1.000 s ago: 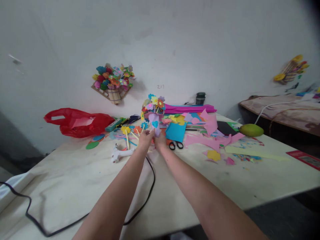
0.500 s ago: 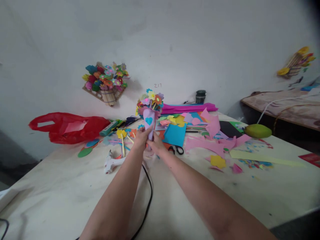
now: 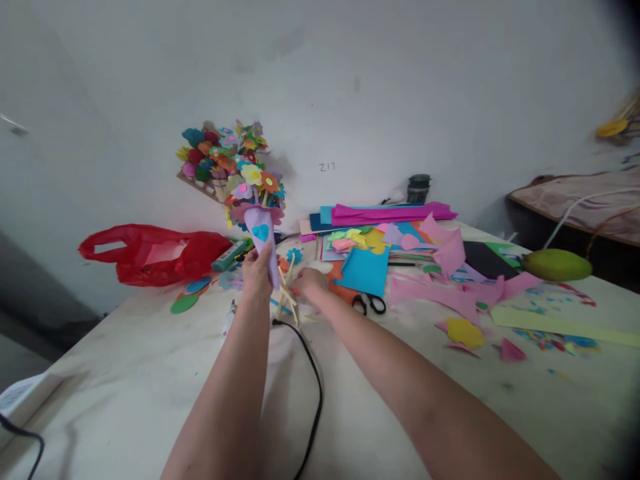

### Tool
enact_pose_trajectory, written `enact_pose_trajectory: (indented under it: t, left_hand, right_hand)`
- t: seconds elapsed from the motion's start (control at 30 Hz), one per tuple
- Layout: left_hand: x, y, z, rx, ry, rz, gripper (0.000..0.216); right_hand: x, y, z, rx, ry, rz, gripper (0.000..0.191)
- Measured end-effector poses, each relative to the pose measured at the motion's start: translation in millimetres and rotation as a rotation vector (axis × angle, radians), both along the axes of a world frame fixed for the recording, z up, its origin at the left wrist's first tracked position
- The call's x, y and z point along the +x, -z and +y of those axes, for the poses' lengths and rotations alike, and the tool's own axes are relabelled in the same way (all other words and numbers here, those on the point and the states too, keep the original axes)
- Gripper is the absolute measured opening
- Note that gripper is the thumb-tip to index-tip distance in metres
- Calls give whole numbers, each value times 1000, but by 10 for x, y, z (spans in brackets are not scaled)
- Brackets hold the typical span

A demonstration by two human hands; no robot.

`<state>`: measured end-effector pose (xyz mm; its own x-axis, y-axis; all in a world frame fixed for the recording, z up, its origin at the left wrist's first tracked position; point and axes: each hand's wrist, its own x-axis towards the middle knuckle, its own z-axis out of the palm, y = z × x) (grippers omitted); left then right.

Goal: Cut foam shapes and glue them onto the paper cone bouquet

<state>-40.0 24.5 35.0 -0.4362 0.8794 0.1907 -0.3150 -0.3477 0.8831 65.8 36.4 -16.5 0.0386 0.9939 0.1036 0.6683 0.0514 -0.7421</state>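
Note:
My left hand (image 3: 257, 272) is wrapped round the lower part of a paper flower bouquet (image 3: 260, 223), a lilac paper cone with a blue heart and many-coloured flowers at its top. The bouquet stands upright above the table. To its right, my right hand (image 3: 311, 283) is low over the table with its fingers curled together. Its fingertips are beside several crossed pale yellow paper strips (image 3: 286, 297); what they hold, if anything, is hidden. A white glue gun (image 3: 231, 319) lies mostly behind my left forearm, and its black cord (image 3: 316, 383) runs toward me.
Black-handled scissors (image 3: 369, 305) and a blue paper sheet (image 3: 367, 270) lie right of my hand. Pink paper scraps (image 3: 435, 293), a green mango-like fruit (image 3: 557, 265) and a red plastic bag (image 3: 155, 257) are farther out. A flower display (image 3: 215, 160) hangs on the wall.
My left hand has carried the bouquet left and slightly up. My right hand has let go of it and moved down beside the yellow strips. The view has shifted a little left.

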Motion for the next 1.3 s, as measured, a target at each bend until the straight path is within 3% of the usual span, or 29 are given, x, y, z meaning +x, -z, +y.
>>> enact_pose_trajectory:
  t: [0.2, 0.3, 0.5, 0.6, 0.8, 1.0, 1.2, 1.3]
  left_hand:
    - [-74, -19, -36, 6, -21, 3, 25]
    - [-73, -25, -37, -14, -21, 13, 24]
    - [-69, -34, -14, -28, -4, -2, 27]
    - [-49, -20, 6, -50, -22, 23, 31]
    - [86, 44, 53, -38, 42, 30, 40]
    - [311, 155, 114, -19, 119, 3, 45]
    - [550, 342, 190, -47, 143, -26, 40]
    - [605, 457, 232, -67, 131, 34, 39]
  right_hand:
    - [-331, -112, -55, 96, -69, -359, 44]
    - [-465, -130, -74, 65, -169, -439, 40]
    - [-619, -84, 69, 168, -429, -509, 39]
    - [-639, -50, 170, 171, -490, -512, 37]
    - [-504, -11, 166, 174, -413, -543, 45]
    - [-113, -22, 43, 193, -379, -643, 45]
    - [260, -55, -4, 203, -215, -533, 30]
    - [391, -40, -34, 190, -106, -469, 31]
